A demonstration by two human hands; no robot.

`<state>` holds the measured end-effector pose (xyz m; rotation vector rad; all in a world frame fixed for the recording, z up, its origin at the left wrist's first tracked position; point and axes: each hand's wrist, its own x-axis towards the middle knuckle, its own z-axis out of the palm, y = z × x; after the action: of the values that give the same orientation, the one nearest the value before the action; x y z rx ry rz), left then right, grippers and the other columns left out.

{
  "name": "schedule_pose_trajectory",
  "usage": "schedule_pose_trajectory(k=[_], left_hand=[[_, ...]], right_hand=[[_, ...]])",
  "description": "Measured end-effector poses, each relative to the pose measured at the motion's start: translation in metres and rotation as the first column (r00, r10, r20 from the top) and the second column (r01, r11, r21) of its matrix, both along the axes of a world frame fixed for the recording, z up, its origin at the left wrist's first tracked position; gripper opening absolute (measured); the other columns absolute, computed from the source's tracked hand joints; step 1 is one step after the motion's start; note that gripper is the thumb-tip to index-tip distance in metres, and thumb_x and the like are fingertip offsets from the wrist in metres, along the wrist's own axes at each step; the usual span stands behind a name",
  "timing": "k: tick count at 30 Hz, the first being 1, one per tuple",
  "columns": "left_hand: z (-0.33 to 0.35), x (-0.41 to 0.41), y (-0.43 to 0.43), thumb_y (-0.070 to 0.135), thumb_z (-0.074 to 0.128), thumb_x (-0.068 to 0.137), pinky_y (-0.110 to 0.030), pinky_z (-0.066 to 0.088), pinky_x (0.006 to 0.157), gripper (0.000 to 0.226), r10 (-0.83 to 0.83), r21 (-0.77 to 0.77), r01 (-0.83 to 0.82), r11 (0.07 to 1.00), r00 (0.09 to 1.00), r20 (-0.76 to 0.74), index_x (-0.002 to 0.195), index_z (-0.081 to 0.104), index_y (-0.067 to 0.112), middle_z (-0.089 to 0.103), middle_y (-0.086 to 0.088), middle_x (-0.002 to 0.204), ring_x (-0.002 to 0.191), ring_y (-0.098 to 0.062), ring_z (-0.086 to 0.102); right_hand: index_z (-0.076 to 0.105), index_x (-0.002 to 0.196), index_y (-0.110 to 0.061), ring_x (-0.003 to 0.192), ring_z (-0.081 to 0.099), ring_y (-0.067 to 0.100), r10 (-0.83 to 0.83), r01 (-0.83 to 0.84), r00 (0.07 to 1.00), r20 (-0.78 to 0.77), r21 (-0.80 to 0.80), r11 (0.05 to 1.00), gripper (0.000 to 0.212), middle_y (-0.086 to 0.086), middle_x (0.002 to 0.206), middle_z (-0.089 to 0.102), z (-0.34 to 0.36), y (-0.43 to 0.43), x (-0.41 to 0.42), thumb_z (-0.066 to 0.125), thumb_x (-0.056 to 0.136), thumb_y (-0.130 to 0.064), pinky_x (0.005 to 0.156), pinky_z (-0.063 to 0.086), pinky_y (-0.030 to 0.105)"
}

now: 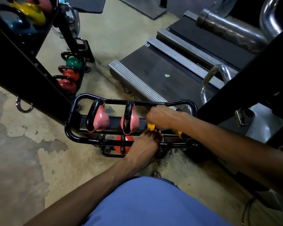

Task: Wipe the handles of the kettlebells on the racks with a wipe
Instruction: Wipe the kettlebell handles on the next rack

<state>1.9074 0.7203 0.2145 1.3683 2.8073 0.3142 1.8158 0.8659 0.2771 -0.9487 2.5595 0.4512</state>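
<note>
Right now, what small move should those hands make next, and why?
Probably rub the right hand along the handle of the yellow kettlebell: it is curled over that bell's top while the left hand touches its body. No wipe is visible.

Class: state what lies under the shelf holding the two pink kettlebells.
A round red-orange kettlebell sits there, crossed by black rack bars; the left hand covers whatever is beside it.

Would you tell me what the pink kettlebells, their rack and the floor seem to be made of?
The pink kettlebells look like metal under a smooth, slightly glossy coating, perhaps vinyl. The rack is bent round tubing, likely steel, painted glossy black with highlights. The floor seems concrete, its pale surface flaking in patches.
</note>
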Motion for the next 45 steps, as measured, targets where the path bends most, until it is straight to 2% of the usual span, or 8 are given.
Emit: schedule_pose_trajectory(k=[3, 15, 18, 22, 25, 34, 39, 45], left_hand=[[0.021, 0.004, -0.016, 0.019, 0.064, 0.076, -0.039, 0.052, 0.080, 0.019, 0.035, 0.167, -0.042, 0.985, 0.998, 0.043, 0.094, 0.067, 0.012, 0.064, -0.005, 0.092, 0.087, -0.027, 0.061], [0.042, -0.106, 0.014, 0.017, 0.048, 0.088, -0.045, 0.049, 0.103, 0.047, 0.102, 0.179, -0.175, 0.968, 0.928, 0.358, 0.133, 0.062, 0.023, 0.060, 0.002, 0.138, 0.126, -0.019, 0.056], [0.029, -0.126, 0.023, 0.017, 0.061, 0.096, -0.039, 0.036, 0.116, 0.058, 0.021, -0.118, 0.025, 0.993, 0.929, 0.369, 0.150, 0.044, 0.022, 0.038, 0.000, 0.159, 0.144, -0.020, 0.039], [0.015, -0.130, 0.023, 0.018, 0.074, 0.088, -0.037, 0.033, 0.116, 0.076, 0.022, -0.173, 0.042, 0.984, 0.936, 0.353, 0.154, 0.037, 0.024, 0.025, 0.005, 0.164, 0.147, -0.020, 0.032], [0.009, -0.124, 0.028, 0.024, 0.076, 0.086, -0.035, 0.032, 0.115, 0.079, 0.044, -0.163, 0.010, 0.987, 0.946, 0.322, 0.154, 0.037, 0.024, 0.024, 0.007, 0.164, 0.148, -0.019, 0.031], [-0.003, -0.123, 0.028, 0.036, 0.080, 0.080, -0.045, 0.044, 0.109, 0.085, 0.064, -0.132, -0.022, 0.991, 0.945, 0.322, 0.153, 0.038, 0.024, 0.025, 0.007, 0.164, 0.145, -0.021, 0.037], [0.010, -0.103, 0.032, 0.035, 0.074, 0.087, -0.042, 0.042, 0.111, 0.074, 0.027, -0.064, -0.014, 0.998, 0.976, 0.215, 0.151, 0.043, 0.016, 0.033, -0.007, 0.161, 0.142, -0.027, 0.041], [0.028, -0.055, 0.080, 0.034, 0.069, 0.089, -0.041, 0.050, 0.101, 0.053, 0.080, 0.156, -0.131, 0.979, 0.952, 0.297, 0.138, 0.055, 0.020, 0.056, -0.003, 0.144, 0.127, -0.025, 0.056]], right_hand=[[0.069, 0.101, -0.017, 0.098, 0.064, 0.029, 0.033, -0.030, 0.999, 0.033, -0.071, 0.997, 0.021, 0.005, 0.102, 0.070, -0.005, 0.008, 0.017, 0.056, 0.087, -0.011, 0.082, 0.052, 0.039], [0.066, 0.112, -0.019, 0.100, 0.055, 0.024, -0.194, 0.112, 0.970, -0.149, -0.438, 0.892, 0.027, 0.007, 0.112, 0.053, -0.043, 0.033, 0.060, 0.062, 0.086, -0.013, 0.070, 0.051, 0.035], [0.064, 0.103, -0.018, 0.092, 0.059, 0.021, -0.581, 0.399, 0.814, -0.005, -0.722, 0.565, 0.017, 0.003, 0.110, 0.052, -0.071, 0.031, 0.078, 0.062, 0.088, -0.012, 0.067, 0.053, 0.037], [0.061, 0.087, -0.024, 0.088, 0.065, 0.011, -0.746, 0.582, 0.405, 0.529, -0.778, -0.236, 0.016, -0.004, 0.092, 0.067, -0.100, 0.020, 0.096, 0.068, 0.088, -0.010, 0.078, 0.053, 0.032], [0.062, 0.089, -0.022, 0.089, 0.066, 0.015, -0.649, 0.642, 0.256, 0.717, -0.628, -0.440, 0.017, -0.005, 0.089, 0.067, -0.109, 0.013, 0.090, 0.066, 0.089, -0.006, 0.080, 0.054, 0.036], [0.068, 0.089, 0.005, 0.069, 0.059, 0.025, -0.468, 0.685, 0.238, 0.851, -0.489, -0.540, 0.036, 0.014, 0.073, 0.062, -0.091, 0.023, 0.108, 0.055, 0.075, -0.026, 0.065, 0.047, 0.039], [0.070, 0.087, -0.019, 0.061, 0.067, 0.013, -0.532, 0.569, 0.318, 0.784, -0.607, -0.555, 0.018, 0.003, 0.079, 0.070, -0.049, 0.049, 0.119, 0.059, 0.080, -0.031, 0.058, 0.054, 0.030], [0.069, 0.098, -0.009, 0.087, 0.057, 0.016, -0.884, 0.413, 0.459, 0.085, -0.902, 0.128, 0.012, 0.003, 0.104, 0.054, -0.026, 0.097, 0.088, 0.060, 0.090, -0.012, 0.080, 0.046, 0.028]])
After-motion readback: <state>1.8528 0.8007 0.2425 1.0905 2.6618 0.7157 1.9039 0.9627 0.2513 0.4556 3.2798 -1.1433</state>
